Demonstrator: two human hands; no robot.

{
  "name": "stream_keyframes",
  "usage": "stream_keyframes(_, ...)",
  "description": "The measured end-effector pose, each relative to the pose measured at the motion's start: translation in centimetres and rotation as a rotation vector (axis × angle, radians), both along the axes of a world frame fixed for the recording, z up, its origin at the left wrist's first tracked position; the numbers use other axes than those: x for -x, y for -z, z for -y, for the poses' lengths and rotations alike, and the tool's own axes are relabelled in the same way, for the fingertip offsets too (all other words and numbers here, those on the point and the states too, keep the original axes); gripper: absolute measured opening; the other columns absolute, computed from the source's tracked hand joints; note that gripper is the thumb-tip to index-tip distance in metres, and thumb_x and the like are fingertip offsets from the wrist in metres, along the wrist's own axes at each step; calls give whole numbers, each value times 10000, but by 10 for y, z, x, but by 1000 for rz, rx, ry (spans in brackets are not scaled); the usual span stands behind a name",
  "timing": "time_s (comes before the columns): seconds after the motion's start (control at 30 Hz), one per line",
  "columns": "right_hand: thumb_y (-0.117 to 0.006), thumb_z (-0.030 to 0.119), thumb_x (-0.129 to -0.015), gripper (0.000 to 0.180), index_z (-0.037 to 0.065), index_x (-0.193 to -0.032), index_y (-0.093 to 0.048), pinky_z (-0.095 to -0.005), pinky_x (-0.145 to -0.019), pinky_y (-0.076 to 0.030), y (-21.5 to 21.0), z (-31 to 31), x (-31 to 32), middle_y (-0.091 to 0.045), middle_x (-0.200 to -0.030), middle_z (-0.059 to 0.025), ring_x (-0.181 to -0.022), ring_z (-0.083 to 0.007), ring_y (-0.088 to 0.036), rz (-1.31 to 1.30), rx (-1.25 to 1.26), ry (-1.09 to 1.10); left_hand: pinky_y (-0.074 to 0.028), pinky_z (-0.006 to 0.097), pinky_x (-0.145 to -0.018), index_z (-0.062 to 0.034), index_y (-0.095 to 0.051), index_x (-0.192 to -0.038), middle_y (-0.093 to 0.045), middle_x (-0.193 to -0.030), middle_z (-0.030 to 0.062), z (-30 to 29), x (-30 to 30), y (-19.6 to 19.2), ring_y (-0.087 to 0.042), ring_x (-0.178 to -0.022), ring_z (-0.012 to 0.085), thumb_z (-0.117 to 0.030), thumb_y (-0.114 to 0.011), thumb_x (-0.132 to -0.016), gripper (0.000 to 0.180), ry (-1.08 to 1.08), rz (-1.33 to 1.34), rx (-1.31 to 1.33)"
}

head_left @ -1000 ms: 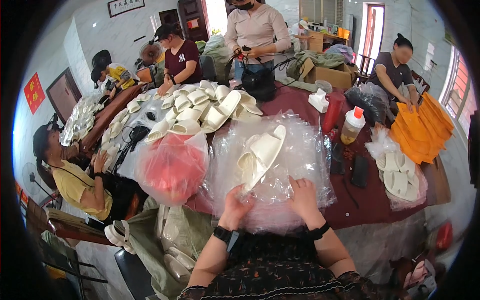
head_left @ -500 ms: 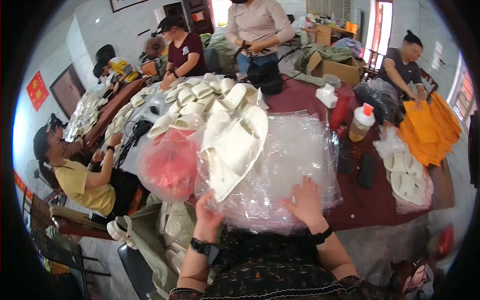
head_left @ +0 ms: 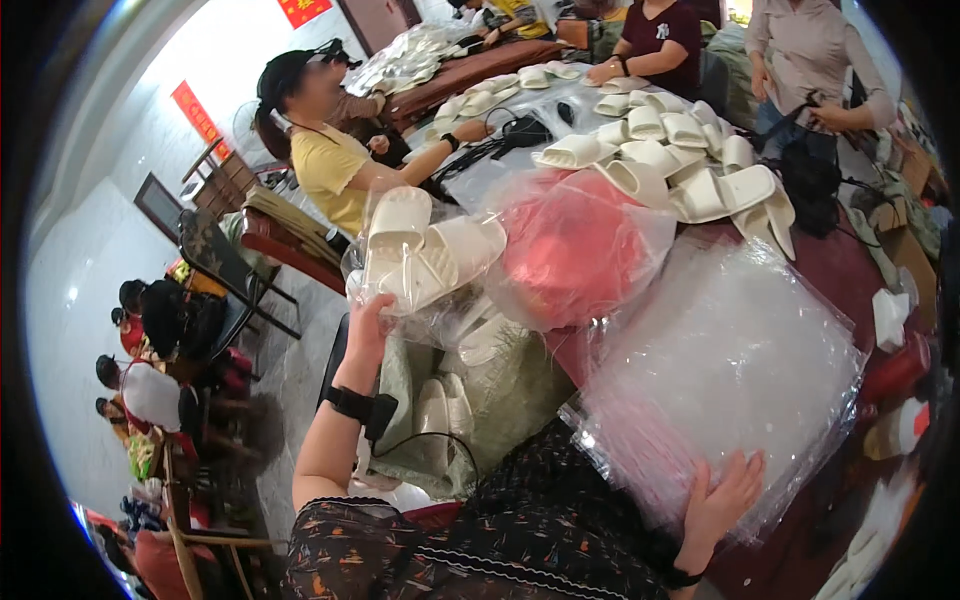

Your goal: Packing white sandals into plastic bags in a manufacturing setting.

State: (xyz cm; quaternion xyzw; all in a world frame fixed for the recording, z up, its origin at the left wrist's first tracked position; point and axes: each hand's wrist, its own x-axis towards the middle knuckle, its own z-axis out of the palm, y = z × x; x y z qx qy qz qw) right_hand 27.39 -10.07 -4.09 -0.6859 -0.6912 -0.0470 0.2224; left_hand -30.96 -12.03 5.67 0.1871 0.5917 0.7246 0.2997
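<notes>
My left hand (head_left: 370, 328) is raised at the left, its fingers closed on the edge of a clear plastic bag. Inside that bag is a pair of cream slippers (head_left: 408, 262), held above an open green sack (head_left: 512, 385) with more pale slippers in it. On the table, a stack of flat clear plastic bags (head_left: 735, 345) lies in front of me. My right hand (head_left: 722, 495) rests on the near edge of the stack, fingers stretched out and holding nothing. Between the stack and the raised pair sits a red bundle (head_left: 575, 245) wrapped in clear plastic.
Loose cream slippers (head_left: 665, 130) are heaped beyond the red bundle. A person in a yellow top (head_left: 325, 170) works at the left side, and others stand across the table. A dark chair (head_left: 230, 280) is on the floor at the left. A bottle (head_left: 895, 430) stands at the right.
My left hand has lifted the bagged slippers off the bag stack and carried them left over the sack. My right hand stays on the stack. The view has turned left.
</notes>
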Motion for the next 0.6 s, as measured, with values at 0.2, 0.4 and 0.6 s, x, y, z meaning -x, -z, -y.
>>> stream_keyframes(0.2,-577,443,-957,629,27,-1413,-452,-563,-1182,-194,-2,-2,2,-303,-1584,-223,-1462,-409,-269,-3,76,3,-456,274,-523,-76,-564,-1166,-651,-980,49,23,22,32,-628,-706,165,-50,-634,-802,372,-146,-130,131)
stream_keyframes(0.4,-600,387,-957,594,0,-1386,-458,-543,-1164,-230,-5,-1,2,-363,-1540,-236,-1428,-411,-322,10,3,-12,-386,308,-461,-68,-625,-965,-619,-793,63,42,40,132,-596,-620,162,-181,-699,-743,260,4,-91,645)
stream_keyframes(0.6,-588,417,-953,608,19,-1393,-455,-574,-1170,-208,-2,2,-2,-328,-1566,-231,-1454,-415,-290,-1,67,40,-526,302,-545,2,-633,-969,-651,-821,128,18,-31,207,-686,-688,241,-127,-694,-829,200,439,493,744)
